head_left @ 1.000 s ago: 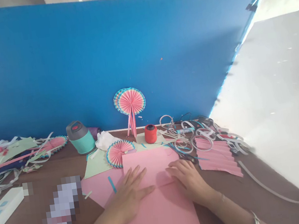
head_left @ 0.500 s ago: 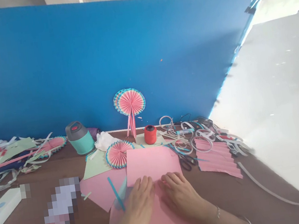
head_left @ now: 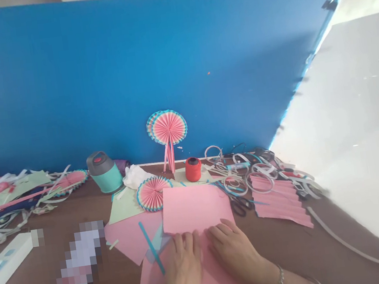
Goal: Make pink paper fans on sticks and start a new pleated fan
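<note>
Paper (head_left: 196,204), pink, is spread at the centre, 12 o'clock being taken toward the blue panel (head_left: 113,77). It is crossed by an edge at the fingertips; whether one folded sheet or two overlapped sheets are shown cannot be told. Palms are turned down: the left hand (head_left: 185,262) is laid at 7 o'clock, the right hand (head_left: 235,253) at 5, both with fingers bent and nearly together. Whether the edge is pinched or merely pressed cannot be told, the thumbs being hidden.

Likely faults: the paper could be skewed if it is pressed harder by one hand; the blue strip (head_left: 151,247) at 9 o'clock could be dragged if it is caught by the left wrist.

Counted: two hands; one blue strip; one red spool (head_left: 193,169) at 12; one pleated sheet (head_left: 279,204) at 2; one pair of scissors (head_left: 242,206), partly covered, between 1 and 2; one green jar (head_left: 105,178) between 10 and 11; one flat rosette (head_left: 152,195) at 11. White bands (head_left: 234,185) at 1 are too tangled to be counted.
</note>
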`<action>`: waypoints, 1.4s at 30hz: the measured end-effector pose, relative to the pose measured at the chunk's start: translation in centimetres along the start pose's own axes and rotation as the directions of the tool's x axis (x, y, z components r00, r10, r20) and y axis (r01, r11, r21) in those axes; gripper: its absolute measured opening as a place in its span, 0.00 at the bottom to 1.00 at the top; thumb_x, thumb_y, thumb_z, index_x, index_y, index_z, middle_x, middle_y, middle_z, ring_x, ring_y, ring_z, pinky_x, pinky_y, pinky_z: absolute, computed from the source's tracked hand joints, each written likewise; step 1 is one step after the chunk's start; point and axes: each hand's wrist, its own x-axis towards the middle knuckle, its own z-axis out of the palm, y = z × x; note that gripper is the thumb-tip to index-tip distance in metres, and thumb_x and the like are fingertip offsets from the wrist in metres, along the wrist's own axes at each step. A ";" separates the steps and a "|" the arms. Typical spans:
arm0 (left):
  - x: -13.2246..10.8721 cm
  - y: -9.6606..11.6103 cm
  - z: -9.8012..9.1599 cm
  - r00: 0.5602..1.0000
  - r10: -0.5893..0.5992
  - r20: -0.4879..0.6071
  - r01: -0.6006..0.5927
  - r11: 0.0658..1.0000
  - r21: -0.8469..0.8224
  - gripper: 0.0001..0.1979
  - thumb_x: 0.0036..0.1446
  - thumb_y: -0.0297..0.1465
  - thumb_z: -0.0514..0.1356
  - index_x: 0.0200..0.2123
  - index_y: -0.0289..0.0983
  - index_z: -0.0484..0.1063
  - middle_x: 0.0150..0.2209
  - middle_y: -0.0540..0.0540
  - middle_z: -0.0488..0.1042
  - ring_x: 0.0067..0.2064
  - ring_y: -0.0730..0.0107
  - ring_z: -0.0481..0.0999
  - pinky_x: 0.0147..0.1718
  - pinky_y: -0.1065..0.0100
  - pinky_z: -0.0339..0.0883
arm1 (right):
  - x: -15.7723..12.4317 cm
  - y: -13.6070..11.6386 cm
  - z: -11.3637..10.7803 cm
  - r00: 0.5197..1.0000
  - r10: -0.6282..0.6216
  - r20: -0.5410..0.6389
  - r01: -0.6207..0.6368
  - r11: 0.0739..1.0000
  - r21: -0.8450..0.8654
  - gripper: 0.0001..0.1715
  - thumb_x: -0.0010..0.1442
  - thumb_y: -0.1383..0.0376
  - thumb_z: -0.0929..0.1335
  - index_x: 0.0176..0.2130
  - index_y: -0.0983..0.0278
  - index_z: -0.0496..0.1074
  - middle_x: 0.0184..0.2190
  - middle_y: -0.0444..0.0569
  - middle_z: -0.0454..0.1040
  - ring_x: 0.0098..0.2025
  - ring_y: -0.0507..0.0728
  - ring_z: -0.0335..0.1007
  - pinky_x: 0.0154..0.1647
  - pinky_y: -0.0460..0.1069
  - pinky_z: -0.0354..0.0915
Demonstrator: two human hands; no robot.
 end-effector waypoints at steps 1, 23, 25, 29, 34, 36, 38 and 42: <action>-0.1 0.0 -0.2 1.000 -0.023 -0.004 0.023 1.000 -0.005 0.25 0.49 0.23 0.57 0.53 0.37 0.69 0.37 0.39 0.72 0.38 0.56 0.70 0.37 0.55 0.67 | 0.0 0.0 0.0 1.000 0.000 -0.002 0.000 1.000 0.004 0.08 0.57 0.73 0.65 0.36 0.62 0.71 0.35 0.46 0.73 0.37 0.56 0.67 0.53 0.56 0.54; 0.4 -1.5 -2.9 0.987 -0.053 0.151 0.048 0.998 0.034 0.28 0.53 0.25 0.58 0.57 0.47 0.63 0.35 0.40 0.73 0.40 0.53 0.72 0.43 0.49 0.63 | -0.5 0.9 0.3 0.999 0.038 -0.019 -0.038 0.999 0.019 0.15 0.51 0.79 0.64 0.35 0.63 0.72 0.33 0.47 0.74 0.35 0.55 0.66 0.51 0.53 0.55; 0.4 -1.9 -2.5 0.987 -0.039 0.153 0.037 0.999 0.014 0.27 0.54 0.25 0.56 0.57 0.47 0.63 0.33 0.41 0.72 0.38 0.55 0.72 0.41 0.52 0.64 | -0.4 1.3 0.3 0.999 0.045 -0.010 -0.045 0.999 0.028 0.15 0.52 0.79 0.64 0.35 0.64 0.72 0.34 0.47 0.74 0.35 0.55 0.66 0.48 0.52 0.57; 0.7 -2.8 -1.6 0.997 -0.019 0.080 0.022 0.999 -0.040 0.25 0.57 0.26 0.54 0.57 0.47 0.63 0.44 0.39 0.71 0.46 0.54 0.69 0.46 0.50 0.60 | 0.0 2.2 0.2 0.997 0.066 0.050 -0.067 0.997 0.022 0.12 0.54 0.78 0.65 0.35 0.64 0.71 0.33 0.46 0.73 0.34 0.54 0.65 0.36 0.50 0.57; 2.4 -3.9 -1.4 0.989 0.110 0.101 -0.089 0.977 -0.196 0.23 0.58 0.22 0.49 0.56 0.44 0.62 0.48 0.42 0.68 0.47 0.59 0.66 0.45 0.58 0.61 | 0.8 2.9 -0.3 0.989 0.032 0.145 -0.025 0.999 -0.047 0.11 0.56 0.78 0.64 0.33 0.64 0.69 0.31 0.48 0.71 0.32 0.55 0.64 0.29 0.49 0.53; 3.3 -4.1 -1.5 0.974 0.180 0.138 -0.145 0.962 -0.231 0.20 0.58 0.20 0.49 0.52 0.40 0.65 0.45 0.43 0.69 0.45 0.60 0.66 0.43 0.60 0.62 | 1.4 3.1 -0.6 0.981 0.015 0.194 -0.002 0.998 -0.069 0.10 0.56 0.78 0.64 0.31 0.64 0.69 0.30 0.49 0.70 0.31 0.55 0.63 0.27 0.49 0.51; 4.1 -4.2 -1.7 0.954 0.240 0.180 -0.197 0.953 -0.230 0.16 0.58 0.19 0.49 0.47 0.37 0.67 0.41 0.44 0.70 0.43 0.61 0.67 0.41 0.61 0.63 | 2.0 3.2 -0.7 0.975 0.004 0.221 0.016 0.996 -0.088 0.09 0.55 0.77 0.64 0.30 0.65 0.69 0.29 0.49 0.70 0.30 0.55 0.63 0.26 0.50 0.49; 5.0 -4.5 -2.4 0.920 0.325 0.219 -0.290 0.941 -0.176 0.11 0.57 0.19 0.50 0.40 0.34 0.68 0.36 0.43 0.70 0.39 0.60 0.68 0.35 0.62 0.64 | 2.8 3.4 -0.2 0.980 -0.041 0.193 0.061 0.993 -0.103 0.09 0.55 0.76 0.65 0.27 0.65 0.68 0.27 0.49 0.70 0.29 0.55 0.61 0.26 0.50 0.47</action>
